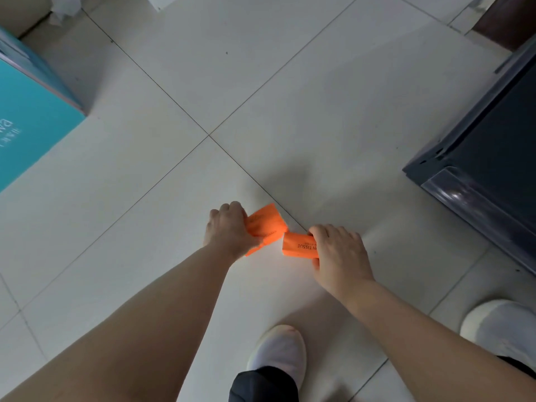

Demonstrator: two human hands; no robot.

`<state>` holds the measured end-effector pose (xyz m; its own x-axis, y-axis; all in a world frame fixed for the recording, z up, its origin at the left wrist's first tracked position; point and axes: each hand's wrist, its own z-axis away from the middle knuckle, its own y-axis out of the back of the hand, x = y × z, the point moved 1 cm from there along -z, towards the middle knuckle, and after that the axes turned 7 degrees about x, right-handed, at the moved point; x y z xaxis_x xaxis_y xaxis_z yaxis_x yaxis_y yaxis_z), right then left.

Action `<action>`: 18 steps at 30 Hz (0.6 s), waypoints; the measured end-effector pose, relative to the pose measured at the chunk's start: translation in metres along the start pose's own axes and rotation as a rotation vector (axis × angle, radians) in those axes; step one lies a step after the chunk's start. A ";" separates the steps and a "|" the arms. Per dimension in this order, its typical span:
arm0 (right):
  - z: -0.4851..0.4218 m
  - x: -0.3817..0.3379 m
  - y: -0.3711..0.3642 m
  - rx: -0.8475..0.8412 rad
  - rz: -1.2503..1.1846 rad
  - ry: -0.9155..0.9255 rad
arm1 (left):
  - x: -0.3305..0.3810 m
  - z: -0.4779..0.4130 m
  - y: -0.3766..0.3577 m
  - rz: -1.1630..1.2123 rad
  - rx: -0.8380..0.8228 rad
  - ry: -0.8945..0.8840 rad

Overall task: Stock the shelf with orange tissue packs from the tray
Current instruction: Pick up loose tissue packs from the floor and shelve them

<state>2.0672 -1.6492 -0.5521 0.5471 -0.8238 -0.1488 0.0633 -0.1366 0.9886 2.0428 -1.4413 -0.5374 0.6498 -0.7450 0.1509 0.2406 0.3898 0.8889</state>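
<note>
Head view: left hand (229,227) grip curled round one orange tissue pack (266,221). Right hand (339,250) grip wraps a second pack (298,245). Both are over the tiled floor (203,82), ends nearly touching. Looks like the carry step. Next: take both to the shelf, which is not seen; dark bin (435,169) at right.

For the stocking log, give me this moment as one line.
left hand: grips orange plastic-wrapped tissue pack | right hand: grips second orange tissue pack | both above white tiled floor
</note>
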 end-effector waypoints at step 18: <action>0.048 0.045 0.177 -0.021 0.058 -0.162 | 0.095 0.058 0.144 0.107 -0.007 -0.388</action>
<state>2.0629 -1.7365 -0.3844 0.4085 -0.9082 -0.0912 0.0534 -0.0759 0.9957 2.0971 -1.4874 -0.3699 0.3512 -0.8485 0.3958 0.1924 0.4791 0.8564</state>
